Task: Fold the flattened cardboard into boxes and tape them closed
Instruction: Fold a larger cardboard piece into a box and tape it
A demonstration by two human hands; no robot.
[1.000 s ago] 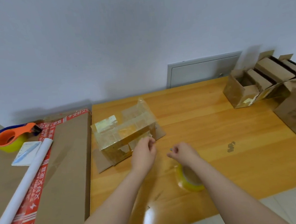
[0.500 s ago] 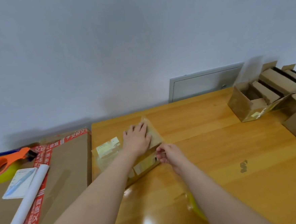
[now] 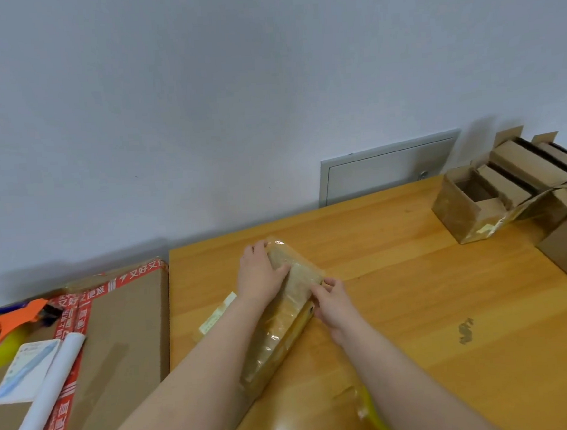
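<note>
While your left hand [image 3: 261,273] lies palm down on the cardboard box [image 3: 283,325], its fingers [image 3: 253,252] are spread fairly straight over the far end and the thumb stretches across the top; it holds nothing and only presses. Your right hand [image 3: 331,300] is at the box's right edge, with bent fingers [image 3: 317,289] touching the glossy surface there. You cannot tell from this angle whether they pinch anything or merely push against it.

You have the box lying on the bench [image 3: 415,289] near its left side, its long side running away from you and slightly to the right. It is brown under a shiny skin of clear tape, and a pale label [image 3: 217,315] shows beside your left wrist. Your left forearm hides part of the near end.

A yellow tape roll [image 3: 376,416] sits on the bench close to you, mostly hidden under your right forearm. A dark mark [image 3: 464,331] stains the wood further right.

To your left a large flat carton [image 3: 122,333] edged with red printed tape butts against the bench. On it rest an orange tape dispenser [image 3: 11,323], a white paper roll [image 3: 43,399] and a small printed card [image 3: 26,368] touching that roll. At the far right corner of the bench stand several open boxes [image 3: 495,193], and a grey wall hatch [image 3: 389,168] is behind.
</note>
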